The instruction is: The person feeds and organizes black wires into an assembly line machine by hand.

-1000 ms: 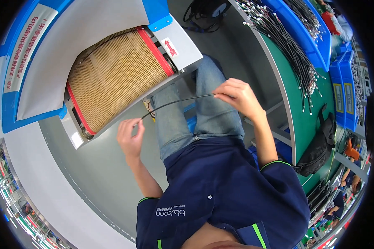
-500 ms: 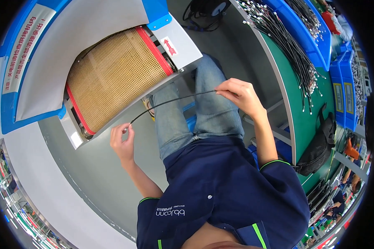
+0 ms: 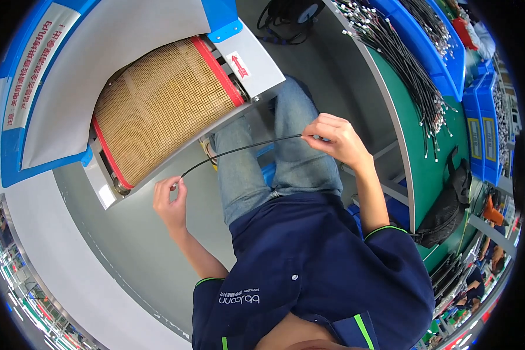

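A thin black cable [image 3: 239, 148] stretches between my hands in a shallow upward curve above my lap. My left hand [image 3: 170, 201] pinches its left end, just off the near edge of the conveyor. The right end is pinched between the thumb and fingers of my right hand [image 3: 337, 140], over my right thigh. My fingers hide both tips of the cable. In front of me lies the tan mesh conveyor belt [image 3: 163, 105] with red edges, apart from the cable.
The machine's blue and white hood [image 3: 116, 52] arches over the belt. On the right, a green-topped table [image 3: 399, 111] bears a bundle of black cables [image 3: 402, 76] with white connectors, blue bins [image 3: 475, 125] and a black bag [image 3: 446, 204]. A coiled black cord [image 3: 286, 23] lies beyond the conveyor.
My right hand has come slightly lower, and the right end of the cable with it. The cable's curve now lies a little flatter. My left hand has barely shifted.
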A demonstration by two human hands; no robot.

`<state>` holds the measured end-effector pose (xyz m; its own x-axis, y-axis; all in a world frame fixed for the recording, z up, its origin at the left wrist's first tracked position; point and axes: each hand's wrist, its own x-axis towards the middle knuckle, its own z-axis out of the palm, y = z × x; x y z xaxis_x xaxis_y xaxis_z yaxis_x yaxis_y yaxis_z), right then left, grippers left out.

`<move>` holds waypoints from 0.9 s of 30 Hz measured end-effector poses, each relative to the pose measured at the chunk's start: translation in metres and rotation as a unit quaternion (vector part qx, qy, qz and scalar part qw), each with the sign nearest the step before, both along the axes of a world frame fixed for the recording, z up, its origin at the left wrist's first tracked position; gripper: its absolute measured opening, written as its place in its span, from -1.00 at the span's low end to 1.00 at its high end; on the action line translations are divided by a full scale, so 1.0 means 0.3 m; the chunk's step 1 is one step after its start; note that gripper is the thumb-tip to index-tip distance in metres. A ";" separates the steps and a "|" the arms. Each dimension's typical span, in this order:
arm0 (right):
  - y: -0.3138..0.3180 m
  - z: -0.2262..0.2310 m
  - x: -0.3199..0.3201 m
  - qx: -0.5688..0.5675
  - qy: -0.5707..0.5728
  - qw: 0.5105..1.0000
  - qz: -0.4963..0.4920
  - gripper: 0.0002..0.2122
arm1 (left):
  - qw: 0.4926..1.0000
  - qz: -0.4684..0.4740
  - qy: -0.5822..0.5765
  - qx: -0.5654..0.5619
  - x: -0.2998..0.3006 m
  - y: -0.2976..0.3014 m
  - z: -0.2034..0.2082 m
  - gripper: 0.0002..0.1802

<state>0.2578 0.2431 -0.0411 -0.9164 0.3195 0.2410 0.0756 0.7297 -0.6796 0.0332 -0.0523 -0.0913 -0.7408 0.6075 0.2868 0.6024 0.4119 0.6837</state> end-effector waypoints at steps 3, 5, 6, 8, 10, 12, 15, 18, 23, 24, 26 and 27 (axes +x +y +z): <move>-0.020 0.011 -0.060 0.019 0.018 1.000 -0.005 -0.89 | 1.000 0.009 -0.006 0.004 -0.056 -0.019 0.022 -0.86; -0.042 0.023 -0.129 0.031 0.035 0.999 -0.016 -0.89 | 1.000 0.016 -0.008 0.015 -0.126 -0.035 0.049 -0.87; -0.053 0.029 -0.172 0.050 0.051 0.997 -0.025 -0.90 | 1.000 0.015 -0.008 -0.006 -0.171 -0.041 0.067 -0.89; -0.076 0.040 -0.265 0.073 0.074 0.994 -0.033 -0.90 | 1.000 0.016 -0.001 -0.023 -0.269 -0.048 0.098 -0.90; -0.099 0.053 -0.363 0.069 0.093 0.992 -0.049 -0.91 | 0.999 0.023 -0.003 -0.034 -0.371 -0.056 0.135 -0.91; -0.116 0.049 -0.447 0.055 0.099 0.992 -0.049 -0.91 | 0.999 0.017 0.004 -0.045 -0.473 -0.068 0.173 -0.90; -0.140 0.064 -0.532 0.050 0.106 0.992 -0.056 -0.90 | 0.998 -0.013 0.033 -0.045 -0.576 -0.070 0.227 -0.89; -0.141 0.121 -0.560 0.078 0.087 0.992 -0.056 -0.86 | 0.997 -0.035 0.021 -0.060 -0.629 -0.070 0.259 -0.85; -0.054 0.336 -0.400 0.037 0.102 0.989 -0.100 -0.82 | 0.997 0.008 0.047 -0.067 -0.574 -0.025 0.336 -0.65; -0.012 0.396 -0.332 0.046 0.110 0.981 -0.150 -0.83 | 0.998 0.009 0.039 -0.054 -0.545 -0.018 0.343 -0.66; 0.078 0.505 -0.199 0.081 0.108 0.957 -0.257 -0.83 | 0.998 0.019 0.055 -0.034 -0.450 -0.009 0.342 -0.70; 0.129 0.550 -0.130 0.122 0.110 0.935 -0.314 -0.83 | 0.997 0.027 0.062 -0.024 -0.389 -0.004 0.327 -0.70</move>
